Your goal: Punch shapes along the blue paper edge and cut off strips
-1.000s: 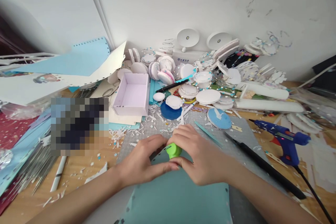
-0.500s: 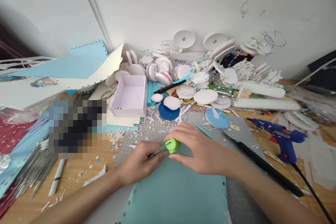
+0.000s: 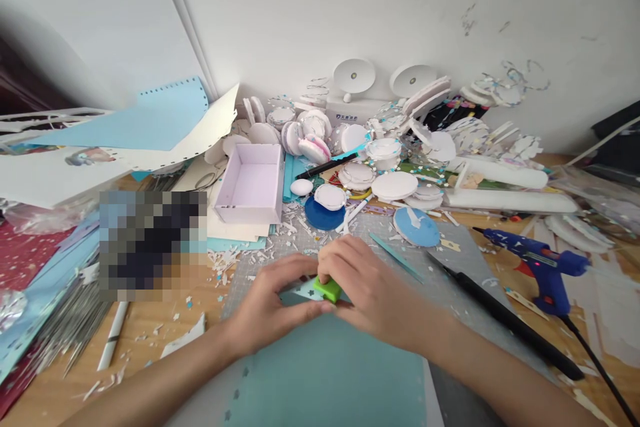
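Observation:
A small green craft punch (image 3: 327, 289) sits at the far edge of a teal sheet of paper (image 3: 340, 373). My right hand (image 3: 367, 293) is closed round the punch, its fingers pressing from above. My left hand (image 3: 280, 300) pinches the paper's far edge just left of the punch, the thumb on the near side. Star-shaped holes show along the edge between the hands and down the sheet's left side. White paper lies under the teal sheet.
A grey cutting mat (image 3: 465, 347) lies beneath, with a black-handled knife (image 3: 505, 310) and a teal strip (image 3: 397, 257). A blue glue gun (image 3: 545, 267) rests at right. Behind stand a lilac box (image 3: 250, 213) and several white foam discs (image 3: 395, 185). Paper scraps are scattered about.
The green punch has turned and lies flatter, with my right fingers curled over its top. My left hand has spread along the paper edge, which now shows punched holes. The view shifted slightly.

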A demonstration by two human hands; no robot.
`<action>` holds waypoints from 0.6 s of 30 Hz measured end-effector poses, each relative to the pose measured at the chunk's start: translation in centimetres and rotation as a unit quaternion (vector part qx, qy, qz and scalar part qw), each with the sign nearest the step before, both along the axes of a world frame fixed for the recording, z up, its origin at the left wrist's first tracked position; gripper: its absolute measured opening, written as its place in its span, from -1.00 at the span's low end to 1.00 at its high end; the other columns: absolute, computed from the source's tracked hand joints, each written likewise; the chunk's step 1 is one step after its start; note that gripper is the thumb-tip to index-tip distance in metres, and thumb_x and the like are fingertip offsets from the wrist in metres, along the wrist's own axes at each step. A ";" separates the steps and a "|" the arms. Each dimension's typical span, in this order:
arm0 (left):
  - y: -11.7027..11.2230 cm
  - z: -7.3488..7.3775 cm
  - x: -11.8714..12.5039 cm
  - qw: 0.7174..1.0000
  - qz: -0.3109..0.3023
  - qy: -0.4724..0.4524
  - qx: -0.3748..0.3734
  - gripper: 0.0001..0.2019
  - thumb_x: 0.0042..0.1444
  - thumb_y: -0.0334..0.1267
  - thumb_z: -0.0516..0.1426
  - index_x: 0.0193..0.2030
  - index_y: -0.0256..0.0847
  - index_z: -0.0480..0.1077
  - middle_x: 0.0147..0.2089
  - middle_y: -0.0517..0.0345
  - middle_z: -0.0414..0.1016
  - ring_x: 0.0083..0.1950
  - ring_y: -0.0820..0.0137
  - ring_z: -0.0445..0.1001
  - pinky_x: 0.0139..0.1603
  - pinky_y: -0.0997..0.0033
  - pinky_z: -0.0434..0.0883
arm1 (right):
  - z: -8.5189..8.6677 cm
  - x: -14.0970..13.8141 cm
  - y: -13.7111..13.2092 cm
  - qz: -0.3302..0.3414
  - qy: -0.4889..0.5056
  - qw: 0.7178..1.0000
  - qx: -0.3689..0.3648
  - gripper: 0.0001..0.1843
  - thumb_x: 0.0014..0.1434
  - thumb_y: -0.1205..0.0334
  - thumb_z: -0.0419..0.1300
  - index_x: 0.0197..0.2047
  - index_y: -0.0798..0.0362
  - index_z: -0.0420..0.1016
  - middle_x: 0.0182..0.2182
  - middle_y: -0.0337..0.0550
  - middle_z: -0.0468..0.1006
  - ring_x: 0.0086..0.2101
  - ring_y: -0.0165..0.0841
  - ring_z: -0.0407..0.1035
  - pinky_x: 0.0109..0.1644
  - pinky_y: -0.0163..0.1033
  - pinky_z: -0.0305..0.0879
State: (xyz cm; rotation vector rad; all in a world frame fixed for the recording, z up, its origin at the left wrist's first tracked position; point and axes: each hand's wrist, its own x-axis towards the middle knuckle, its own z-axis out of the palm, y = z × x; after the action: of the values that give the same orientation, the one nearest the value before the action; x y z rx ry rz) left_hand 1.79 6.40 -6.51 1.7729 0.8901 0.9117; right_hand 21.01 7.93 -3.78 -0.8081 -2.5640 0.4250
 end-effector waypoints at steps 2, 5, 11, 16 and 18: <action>-0.1 -0.2 0.0 0.999 0.010 0.010 0.040 -0.72 0.03 -0.24 0.30 -0.10 -0.23 0.47 -0.10 0.05 0.53 -0.06 0.28 0.47 -0.01 0.39 0.38 | 0.0 -0.2 -0.1 0.002 -0.010 1.000 0.021 -0.83 0.17 0.36 0.18 -0.34 0.06 0.20 -0.31 -0.10 0.34 -0.26 -0.25 0.16 -0.20 -0.16 0.14; -0.4 -0.3 -0.1 0.995 0.028 0.033 0.088 -0.65 -0.02 -0.24 0.33 -0.06 -0.21 0.47 -0.05 0.02 0.54 -0.02 0.25 0.47 0.03 0.34 0.38 | 0.0 -0.2 -0.2 -0.002 -0.013 1.000 0.028 -0.86 0.18 0.36 0.15 -0.35 0.06 0.21 -0.30 -0.09 0.34 -0.27 -0.24 0.15 -0.21 -0.15 0.14; -0.6 -0.3 -0.1 0.994 0.032 0.044 0.095 -0.65 -0.02 -0.25 0.33 -0.06 -0.22 0.48 -0.05 0.02 0.54 -0.04 0.26 0.48 0.02 0.35 0.39 | 0.1 -0.3 -0.2 0.004 -0.004 0.999 0.036 -0.88 0.14 0.42 0.15 -0.33 0.08 0.26 -0.28 -0.07 0.36 -0.26 -0.24 0.16 -0.19 -0.15 0.15; -0.3 -0.4 0.0 0.997 0.045 0.035 0.042 -0.74 0.04 -0.21 0.29 -0.13 -0.24 0.50 -0.13 0.05 0.56 -0.10 0.29 0.51 -0.07 0.40 0.42 | 0.1 0.1 0.2 0.000 0.008 1.000 -0.023 -0.86 0.13 0.37 0.22 -0.25 0.08 0.30 -0.24 -0.10 0.37 -0.18 -0.24 0.21 -0.09 -0.13 0.19; -0.1 -0.3 0.1 0.997 0.068 0.038 -0.002 -0.77 0.07 -0.18 0.26 -0.18 -0.26 0.51 -0.17 0.05 0.58 -0.15 0.30 0.52 -0.14 0.42 0.43 | 0.2 0.5 0.6 -0.017 0.019 0.997 -0.074 -0.71 0.11 0.35 0.25 -0.10 0.06 0.30 -0.14 -0.08 0.37 -0.09 -0.22 0.22 -0.01 -0.13 0.20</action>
State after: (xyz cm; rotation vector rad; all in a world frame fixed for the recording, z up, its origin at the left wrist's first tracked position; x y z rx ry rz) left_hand 1.92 6.33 -6.84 1.7704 1.0724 0.9323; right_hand 21.54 8.49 -3.58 -0.8846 -2.5022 0.6185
